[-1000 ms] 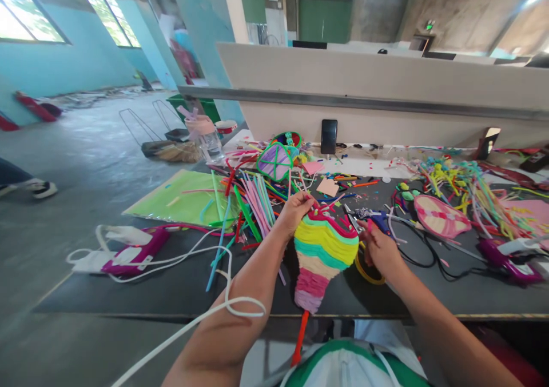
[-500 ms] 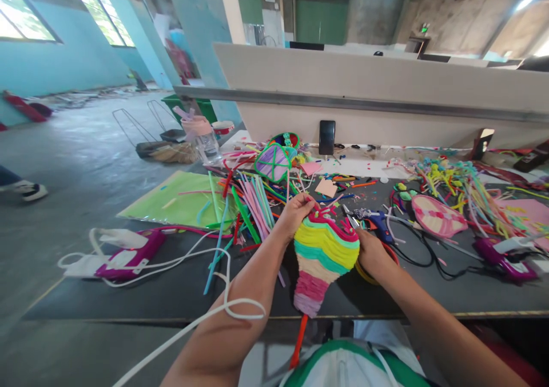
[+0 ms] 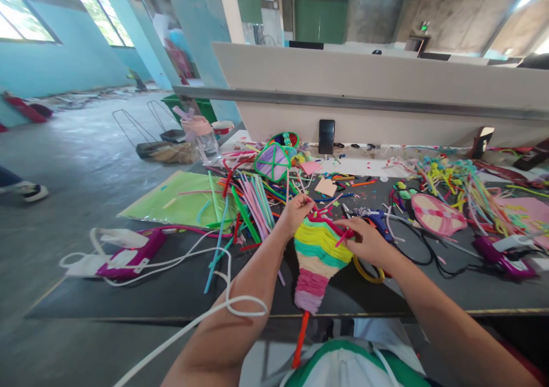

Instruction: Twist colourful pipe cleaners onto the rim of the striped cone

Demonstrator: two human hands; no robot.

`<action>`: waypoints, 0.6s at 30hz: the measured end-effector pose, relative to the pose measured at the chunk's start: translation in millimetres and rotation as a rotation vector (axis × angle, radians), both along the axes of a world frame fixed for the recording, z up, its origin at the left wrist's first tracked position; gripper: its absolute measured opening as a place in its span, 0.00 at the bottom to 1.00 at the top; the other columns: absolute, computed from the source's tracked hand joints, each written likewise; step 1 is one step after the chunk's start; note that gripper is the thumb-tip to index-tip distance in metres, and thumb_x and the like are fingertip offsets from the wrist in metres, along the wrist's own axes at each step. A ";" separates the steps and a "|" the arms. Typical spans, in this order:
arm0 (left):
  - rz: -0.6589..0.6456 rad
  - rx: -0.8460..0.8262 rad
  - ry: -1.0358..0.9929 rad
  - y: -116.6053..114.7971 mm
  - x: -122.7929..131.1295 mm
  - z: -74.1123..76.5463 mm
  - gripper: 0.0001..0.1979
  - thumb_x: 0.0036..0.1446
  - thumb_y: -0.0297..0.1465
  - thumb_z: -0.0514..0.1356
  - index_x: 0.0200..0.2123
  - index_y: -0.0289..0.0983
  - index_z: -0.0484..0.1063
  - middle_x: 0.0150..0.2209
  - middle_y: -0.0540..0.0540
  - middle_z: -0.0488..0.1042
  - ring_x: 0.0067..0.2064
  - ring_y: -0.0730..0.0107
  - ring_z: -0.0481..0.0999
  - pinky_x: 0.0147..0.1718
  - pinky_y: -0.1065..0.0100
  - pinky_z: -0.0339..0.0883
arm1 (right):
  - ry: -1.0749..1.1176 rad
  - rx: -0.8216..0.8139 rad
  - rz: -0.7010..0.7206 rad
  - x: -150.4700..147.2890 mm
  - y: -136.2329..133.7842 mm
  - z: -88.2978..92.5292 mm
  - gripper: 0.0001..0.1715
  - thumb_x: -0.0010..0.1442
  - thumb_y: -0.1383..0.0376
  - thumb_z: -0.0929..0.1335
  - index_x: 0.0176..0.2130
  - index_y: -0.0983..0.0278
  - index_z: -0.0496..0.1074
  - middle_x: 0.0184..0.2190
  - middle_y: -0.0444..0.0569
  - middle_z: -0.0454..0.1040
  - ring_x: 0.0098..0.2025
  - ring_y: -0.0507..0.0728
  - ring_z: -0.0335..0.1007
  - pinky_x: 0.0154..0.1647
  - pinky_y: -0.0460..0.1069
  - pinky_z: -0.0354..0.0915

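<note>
A balloon-shaped piece [image 3: 319, 250] has wavy bands of fuzzy pipe cleaners in magenta, yellow, teal, cream, pink and lilac. An orange stick [image 3: 301, 340] comes out of its narrow lower end. My left hand [image 3: 298, 212] pinches the magenta pipe-cleaner ends at its upper left. With thumb and fingers my right hand [image 3: 364, 239] closes on a magenta pipe cleaner [image 3: 343, 237] at the upper right edge. Just beyond that hand are a metal scissor tip [image 3: 345, 208] and a blue glue gun [image 3: 379, 221]. Below it lies a yellow ring [image 3: 372, 272].
Loose pipe cleaners [image 3: 257, 198] and a green bag [image 3: 171, 201] lie to the left. A white cable [image 3: 189, 330] crosses over my left forearm. Farther back stand a phone [image 3: 326, 136] and a bottle [image 3: 205, 140]. A pink oval piece [image 3: 438, 214] lies right.
My right hand has come up and left from beside the scissors onto the magenta upper edge. My left hand keeps its hold in nearly the same place.
</note>
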State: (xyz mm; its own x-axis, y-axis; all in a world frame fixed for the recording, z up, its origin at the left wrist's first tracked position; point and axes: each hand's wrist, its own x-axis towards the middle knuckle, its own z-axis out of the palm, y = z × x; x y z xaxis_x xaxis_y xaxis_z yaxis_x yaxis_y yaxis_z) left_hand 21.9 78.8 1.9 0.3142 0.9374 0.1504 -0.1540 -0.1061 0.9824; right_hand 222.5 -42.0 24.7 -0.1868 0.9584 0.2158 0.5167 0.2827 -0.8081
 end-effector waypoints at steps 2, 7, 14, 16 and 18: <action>0.013 0.016 0.023 1.4 -0.6 -1.1 0.11 0.48 0.37 0.64 0.27 0.35 0.69 0.20 0.53 0.67 0.20 0.80 0.63 0.20 0.76 0.54 | -0.113 0.081 -0.085 -6.7 1.8 -2.0 0.21 0.50 0.72 0.67 0.45 0.60 0.76 0.39 0.51 0.71 0.39 0.56 0.69 0.41 0.51 0.66; 0.023 0.062 0.088 2.9 -1.7 -3.8 0.09 0.51 0.36 0.61 0.28 0.35 0.70 0.19 0.53 0.66 0.21 0.79 0.63 0.20 0.75 0.54 | -0.172 0.203 -0.171 -10.3 5.2 -9.3 0.08 0.55 0.67 0.68 0.35 0.63 0.78 0.34 0.51 0.74 0.38 0.56 0.70 0.40 0.50 0.66; 0.049 0.146 0.175 -0.8 0.6 -3.1 0.07 0.50 0.33 0.60 0.26 0.35 0.70 0.19 0.54 0.65 0.21 0.78 0.61 0.22 0.75 0.54 | -0.294 0.296 -0.305 -5.6 6.0 -0.8 0.10 0.57 0.62 0.66 0.33 0.61 0.78 0.43 0.53 0.71 0.42 0.58 0.70 0.41 0.51 0.66; 0.041 0.174 0.193 -3.4 1.7 -2.0 0.06 0.50 0.32 0.60 0.26 0.35 0.71 0.19 0.54 0.65 0.22 0.77 0.62 0.23 0.74 0.55 | -0.225 0.297 -0.312 -6.8 10.0 7.5 0.10 0.56 0.61 0.66 0.33 0.62 0.76 0.40 0.54 0.72 0.39 0.57 0.70 0.38 0.51 0.66; 0.025 0.201 0.207 -5.4 3.2 -1.3 0.04 0.49 0.30 0.60 0.26 0.36 0.72 0.21 0.52 0.68 0.24 0.75 0.64 0.25 0.73 0.57 | -0.069 0.201 -0.279 -9.9 17.3 17.5 0.11 0.57 0.60 0.65 0.32 0.64 0.73 0.31 0.50 0.74 0.29 0.54 0.68 0.29 0.49 0.64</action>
State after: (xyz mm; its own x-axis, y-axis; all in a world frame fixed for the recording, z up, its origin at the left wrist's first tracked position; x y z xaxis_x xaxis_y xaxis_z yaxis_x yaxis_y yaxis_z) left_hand 25.0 73.5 0.6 0.3347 0.9031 0.2692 0.0528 -0.3032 0.9515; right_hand 212.6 -24.7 42.2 0.0555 0.9142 0.4015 0.6480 0.2730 -0.7110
